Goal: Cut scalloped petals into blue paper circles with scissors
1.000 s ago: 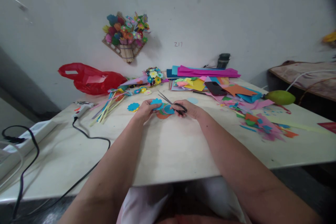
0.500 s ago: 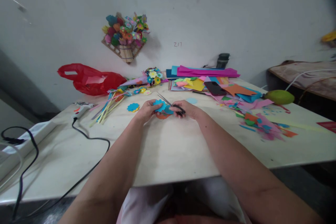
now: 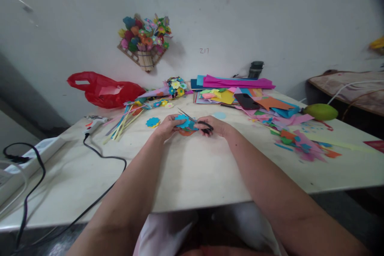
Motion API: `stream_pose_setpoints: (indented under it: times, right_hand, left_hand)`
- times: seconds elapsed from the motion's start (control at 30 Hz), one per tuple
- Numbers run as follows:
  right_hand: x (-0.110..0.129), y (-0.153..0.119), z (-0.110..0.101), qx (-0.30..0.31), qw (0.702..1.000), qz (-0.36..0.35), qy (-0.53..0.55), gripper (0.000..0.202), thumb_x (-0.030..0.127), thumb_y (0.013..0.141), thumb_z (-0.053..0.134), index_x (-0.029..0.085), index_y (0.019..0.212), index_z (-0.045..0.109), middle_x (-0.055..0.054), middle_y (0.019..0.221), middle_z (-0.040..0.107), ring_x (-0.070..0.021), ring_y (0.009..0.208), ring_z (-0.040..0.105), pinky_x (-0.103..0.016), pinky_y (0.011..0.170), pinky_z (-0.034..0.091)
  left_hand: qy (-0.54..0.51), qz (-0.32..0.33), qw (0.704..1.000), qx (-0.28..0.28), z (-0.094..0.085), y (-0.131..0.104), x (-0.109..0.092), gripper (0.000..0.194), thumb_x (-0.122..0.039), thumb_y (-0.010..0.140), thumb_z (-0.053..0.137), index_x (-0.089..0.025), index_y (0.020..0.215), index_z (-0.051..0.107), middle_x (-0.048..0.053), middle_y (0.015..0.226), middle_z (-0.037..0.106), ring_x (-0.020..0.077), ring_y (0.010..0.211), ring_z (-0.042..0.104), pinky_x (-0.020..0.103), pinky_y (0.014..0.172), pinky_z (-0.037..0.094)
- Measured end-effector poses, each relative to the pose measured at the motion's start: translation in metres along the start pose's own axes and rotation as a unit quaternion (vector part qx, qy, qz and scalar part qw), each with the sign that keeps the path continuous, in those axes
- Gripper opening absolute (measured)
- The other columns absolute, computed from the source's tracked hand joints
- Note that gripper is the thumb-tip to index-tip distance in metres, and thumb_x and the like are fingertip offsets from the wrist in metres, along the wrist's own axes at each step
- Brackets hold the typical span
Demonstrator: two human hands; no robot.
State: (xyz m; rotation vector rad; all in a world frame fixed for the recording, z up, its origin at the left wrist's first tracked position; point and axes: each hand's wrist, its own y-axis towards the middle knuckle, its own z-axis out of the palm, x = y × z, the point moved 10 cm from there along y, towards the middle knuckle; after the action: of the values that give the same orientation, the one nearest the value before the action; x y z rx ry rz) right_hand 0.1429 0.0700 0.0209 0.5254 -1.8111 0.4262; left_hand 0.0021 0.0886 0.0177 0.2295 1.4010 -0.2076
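Pinched in my left hand [image 3: 168,125] is a blue paper flower [image 3: 182,121] with a scalloped edge. My right hand [image 3: 216,125] is closed round the black handles of a pair of scissors [image 3: 205,127], their blades pointing up and to the left beside the blue paper. Just under the hands lies an orange paper piece [image 3: 186,132], partly covered. Left of my left hand, a blue paper flower cutout [image 3: 153,122] rests over a yellow one. A pale blue paper circle [image 3: 220,115] lies beyond my right hand.
Paper scraps [image 3: 303,144] and a phone [image 3: 246,101] lie on the right, near a green oval object [image 3: 321,111]. On the left are a glue gun [image 3: 95,125], its cord, a power strip [image 3: 36,156], paper strips [image 3: 124,122] and a red bag [image 3: 111,92].
The scissors' blades look closer together and sit slightly lower and further left against the blue paper. Both hands stay almost in place; the whole view shifts slightly.
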Motion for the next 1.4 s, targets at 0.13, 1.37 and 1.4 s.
stream_pose_setpoints:
  times: [0.13,1.37,1.4]
  right_hand:
    - [0.001,-0.001,0.002,0.008,1.000,0.000,-0.005,0.034,0.044,0.078,0.078,0.016,0.071,0.059,0.002,0.053,0.061,-0.0064,0.039,0.049,-0.018,0.036,0.030]
    - [-0.009,0.005,0.004,0.010,0.999,0.016,-0.030,0.041,0.052,0.076,0.080,0.017,0.074,0.059,0.003,0.054,0.062,-0.0056,0.036,0.047,-0.018,0.035,0.029]
    - [-0.010,0.005,0.004,0.010,0.999,0.016,-0.031,0.041,0.052,0.076,0.079,0.017,0.074,0.059,0.003,0.054,0.062,-0.0056,0.036,0.047,-0.018,0.035,0.029]
  left_hand:
    - [-0.011,-0.002,1.000,0.002,0.003,0.000,0.000,0.033,-0.029,0.058,0.092,-0.013,0.071,0.066,0.004,0.062,0.068,0.0122,0.050,0.061,0.021,0.049,0.047]
    - [-0.054,0.000,0.998,-0.018,-0.001,0.001,0.002,0.020,-0.018,0.059,0.083,-0.010,0.071,0.070,0.010,0.071,0.075,0.0178,0.062,0.070,0.028,0.066,0.056]
    - [-0.053,-0.001,0.998,-0.021,-0.002,0.001,0.003,0.019,-0.018,0.059,0.083,-0.010,0.071,0.070,0.010,0.071,0.075,0.0180,0.062,0.070,0.028,0.066,0.056]
